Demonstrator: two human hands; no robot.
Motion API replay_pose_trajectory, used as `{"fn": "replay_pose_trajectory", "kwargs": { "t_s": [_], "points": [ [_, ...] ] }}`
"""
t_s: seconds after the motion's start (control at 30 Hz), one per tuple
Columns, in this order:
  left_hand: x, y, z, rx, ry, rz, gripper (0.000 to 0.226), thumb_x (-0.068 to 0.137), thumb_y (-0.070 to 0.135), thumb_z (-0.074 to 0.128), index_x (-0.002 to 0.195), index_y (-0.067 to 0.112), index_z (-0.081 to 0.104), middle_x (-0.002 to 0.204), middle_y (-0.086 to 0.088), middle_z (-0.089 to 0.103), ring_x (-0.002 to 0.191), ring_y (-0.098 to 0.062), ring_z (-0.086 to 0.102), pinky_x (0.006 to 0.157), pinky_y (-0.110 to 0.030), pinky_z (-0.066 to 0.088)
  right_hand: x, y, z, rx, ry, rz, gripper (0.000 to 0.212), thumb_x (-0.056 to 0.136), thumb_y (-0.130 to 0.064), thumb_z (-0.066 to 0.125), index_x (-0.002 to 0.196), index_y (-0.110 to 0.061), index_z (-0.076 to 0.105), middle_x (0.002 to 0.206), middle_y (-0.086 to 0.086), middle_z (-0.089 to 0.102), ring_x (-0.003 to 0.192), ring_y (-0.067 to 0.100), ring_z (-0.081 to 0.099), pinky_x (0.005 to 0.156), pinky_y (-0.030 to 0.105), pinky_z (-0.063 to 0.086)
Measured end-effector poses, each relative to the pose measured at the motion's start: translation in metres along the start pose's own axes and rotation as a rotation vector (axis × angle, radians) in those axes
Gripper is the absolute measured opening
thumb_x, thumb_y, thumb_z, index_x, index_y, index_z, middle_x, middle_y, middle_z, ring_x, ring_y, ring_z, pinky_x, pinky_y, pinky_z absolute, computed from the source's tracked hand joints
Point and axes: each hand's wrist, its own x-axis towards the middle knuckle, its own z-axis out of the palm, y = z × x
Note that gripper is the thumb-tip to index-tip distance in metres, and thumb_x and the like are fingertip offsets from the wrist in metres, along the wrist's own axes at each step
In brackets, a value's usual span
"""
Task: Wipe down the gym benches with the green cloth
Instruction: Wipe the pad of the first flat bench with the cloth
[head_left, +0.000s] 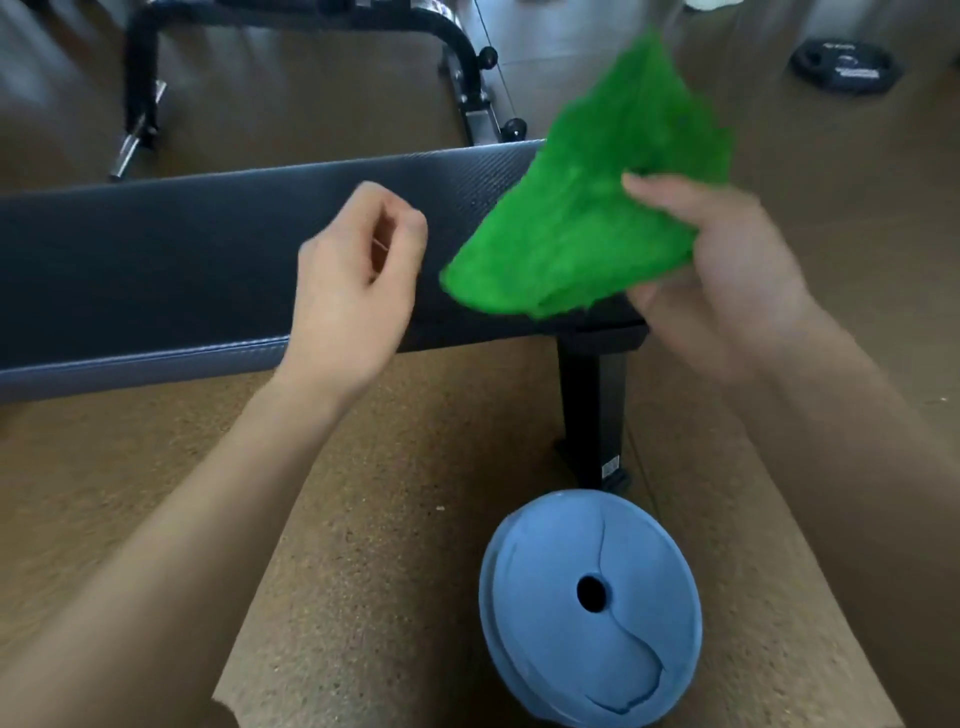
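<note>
A dark padded gym bench runs across the view from the left edge to the middle right. My right hand grips the green cloth above the bench's right end; the cloth hangs in the air, blurred, its tip pointing up. My left hand hovers over the bench's front part with its fingers curled, thumb against the fingertips, holding nothing that I can see.
The bench's black leg stands on a brown cork mat. A blue round weight plate lies on the mat near me. A black frame of another machine stands behind, and a black weight plate lies at the far right.
</note>
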Motion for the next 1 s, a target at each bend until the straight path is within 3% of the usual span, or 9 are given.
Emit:
{"fn": "replay_pose_trajectory", "kwargs": {
  "t_s": [0.07, 0.13, 0.17, 0.27, 0.33, 0.43, 0.53, 0.6, 1.0],
  "points": [
    [0.028, -0.006, 0.000, 0.140, 0.047, 0.040, 0.020, 0.104, 0.031, 0.050, 0.097, 0.014, 0.058, 0.082, 0.006, 0.061, 0.077, -0.012, 0.056, 0.073, -0.034, 0.045, 0.027, -0.011, 0.012, -0.422, 0.091, -0.317, 0.025, 0.086, -0.002, 0.064, 0.104, -0.017, 0.074, 0.099, 0.000, 0.076, 0.098, 0.018, 0.072, 0.088, 0.038, 0.058],
    [0.048, -0.023, 0.006, 0.318, 0.036, 0.052, 0.024, 0.103, 0.033, 0.047, 0.103, 0.011, 0.057, 0.095, -0.003, 0.065, 0.088, -0.024, 0.058, 0.078, -0.039, 0.045, 0.049, -0.006, 0.020, -1.178, 0.105, -0.563, 0.032, 0.080, -0.012, 0.059, 0.106, -0.023, 0.075, 0.098, 0.000, 0.071, 0.097, 0.020, 0.066, 0.084, 0.033, 0.050],
    [0.055, -0.035, 0.010, 0.444, 0.017, 0.070, 0.027, 0.102, 0.034, 0.046, 0.106, 0.010, 0.058, 0.102, -0.009, 0.065, 0.093, -0.031, 0.059, 0.080, -0.044, 0.046, 0.057, 0.001, 0.019, -1.528, 0.012, -0.557, 0.037, 0.079, -0.019, 0.056, 0.112, -0.024, 0.073, 0.105, 0.003, 0.070, 0.104, 0.027, 0.064, 0.086, 0.034, 0.048],
    [0.053, -0.062, 0.022, 0.683, -0.049, 0.046, 0.031, 0.101, 0.034, 0.046, 0.114, 0.010, 0.061, 0.114, -0.016, 0.065, 0.105, -0.040, 0.058, 0.089, -0.050, 0.044, 0.063, 0.021, 0.012, -2.094, -0.361, 0.031, 0.056, 0.086, -0.047, 0.054, 0.138, -0.029, 0.060, 0.139, 0.007, 0.059, 0.131, 0.035, 0.044, 0.109, 0.044, 0.034],
    [0.046, -0.073, 0.027, 0.656, -0.058, 0.018, 0.030, 0.102, 0.031, 0.047, 0.117, 0.011, 0.063, 0.119, -0.013, 0.066, 0.111, -0.038, 0.059, 0.097, -0.049, 0.043, 0.060, 0.025, 0.009, -2.036, -0.304, 0.079, 0.057, 0.088, -0.064, 0.051, 0.134, -0.033, 0.064, 0.137, -0.001, 0.060, 0.131, 0.032, 0.039, 0.109, 0.044, 0.028],
    [0.045, -0.076, 0.030, 0.599, -0.039, -0.024, 0.030, 0.103, 0.029, 0.047, 0.121, 0.010, 0.063, 0.123, -0.010, 0.066, 0.114, -0.034, 0.058, 0.105, -0.048, 0.042, 0.067, 0.034, 0.016, -1.860, 0.026, -0.245, 0.063, 0.095, -0.067, 0.030, 0.124, -0.027, 0.070, 0.126, 0.000, 0.068, 0.125, 0.029, 0.045, 0.106, 0.043, 0.030],
    [0.044, -0.073, 0.029, 0.569, -0.057, -0.066, 0.028, 0.103, 0.028, 0.046, 0.117, 0.012, 0.065, 0.122, -0.005, 0.066, 0.112, -0.030, 0.059, 0.104, -0.045, 0.044, 0.078, 0.065, 0.016, -1.904, -0.058, 0.049, 0.063, 0.106, -0.057, 0.019, 0.162, -0.028, 0.027, 0.168, 0.011, 0.026, 0.155, 0.033, 0.014, 0.126, 0.051, 0.010],
    [0.043, -0.073, 0.029, 0.561, -0.063, -0.083, 0.026, 0.103, 0.027, 0.048, 0.115, 0.013, 0.066, 0.124, -0.001, 0.065, 0.112, -0.027, 0.059, 0.103, -0.044, 0.045, 0.079, 0.084, 0.012, -1.931, -0.064, 0.131, 0.068, 0.106, -0.057, 0.017, 0.166, -0.026, 0.004, 0.173, 0.010, -0.001, 0.159, 0.032, -0.008, 0.128, 0.055, -0.003],
    [0.046, -0.076, 0.031, 0.623, -0.090, -0.106, 0.025, 0.101, 0.023, 0.047, 0.117, 0.014, 0.064, 0.128, 0.000, 0.062, 0.117, -0.026, 0.056, 0.108, -0.045, 0.042, 0.192, 0.085, 0.010, -1.911, -0.192, 0.005, 0.060, 0.108, -0.049, 0.024, 0.164, -0.031, 0.016, 0.174, 0.006, 0.002, 0.160, 0.028, -0.006, 0.129, 0.049, -0.002]
  ]
}}
